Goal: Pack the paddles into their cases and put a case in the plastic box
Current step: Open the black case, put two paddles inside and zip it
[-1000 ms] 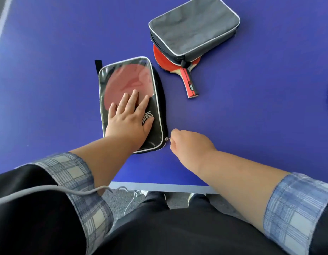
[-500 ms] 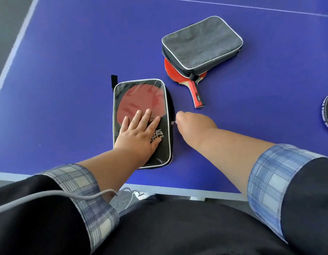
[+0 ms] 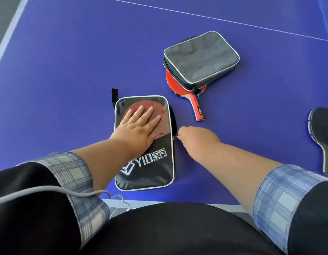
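Left hand [image 3: 139,129] slid up, flat on black case [image 3: 150,173]; right hand [image 3: 196,137] pinching its zipper pull [image 3: 175,138]

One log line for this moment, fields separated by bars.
step: zip black case | left hand: flat on it | right hand: pinches zipper pull | red paddle: handle out from grey case

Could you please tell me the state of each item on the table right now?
Black zip case with clear window: flat, partly zipped, round red paddle inside.
Left hand: open, pressing flat on that case.
Right hand: pinching the metal zip pull.
Grey fabric case: covers blade of second red paddle; handle sticks out.
Black-faced paddle: loose on blue table, right edge.
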{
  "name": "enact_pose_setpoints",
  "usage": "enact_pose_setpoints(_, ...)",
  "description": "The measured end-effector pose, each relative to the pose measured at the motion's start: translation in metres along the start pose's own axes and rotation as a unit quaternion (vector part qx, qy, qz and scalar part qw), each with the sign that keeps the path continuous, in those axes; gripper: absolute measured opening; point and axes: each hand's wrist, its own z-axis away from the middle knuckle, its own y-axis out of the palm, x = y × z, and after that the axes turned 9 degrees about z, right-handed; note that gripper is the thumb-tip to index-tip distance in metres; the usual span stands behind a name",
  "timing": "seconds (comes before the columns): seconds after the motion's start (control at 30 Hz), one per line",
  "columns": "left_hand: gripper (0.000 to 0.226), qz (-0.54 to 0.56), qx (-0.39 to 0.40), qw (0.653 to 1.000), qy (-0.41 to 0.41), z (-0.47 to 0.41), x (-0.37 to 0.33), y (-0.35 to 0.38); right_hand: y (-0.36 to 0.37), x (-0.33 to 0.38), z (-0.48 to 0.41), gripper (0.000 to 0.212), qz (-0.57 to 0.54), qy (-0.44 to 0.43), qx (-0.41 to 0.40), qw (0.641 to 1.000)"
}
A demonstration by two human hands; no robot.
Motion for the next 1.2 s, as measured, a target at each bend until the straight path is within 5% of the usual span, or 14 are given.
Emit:
enact_pose_setpoints(0.3,0.061,-0.004,-0.020,1.000,0.004,0.001,0.004,0.006,-0.024,-0.016,-0.049,0.016,0.018,-0.030,-0.023,0.999)
enact_pose_setpoints(0.53,0.061,0.003,-0.024,1.000,0.002,0.000,0.003,0.003,-0.029,-0.022,-0.047,0.036,0.198,-0.152,-0.015,0.968)
enact_pose_setpoints(0.87,0.059,-0.008,-0.020,1.000,0.009,-0.002,0.003,0.000,-0.019,-0.026,-0.048,0.046,0.068,-0.080,-0.060,0.993)
enact_pose_setpoints(1.2,0.057,-0.002,-0.030,0.999,0.018,-0.002,0.006,0.003,-0.066,-0.023,-0.102,0.014,0.020,-0.035,-0.040,0.998)
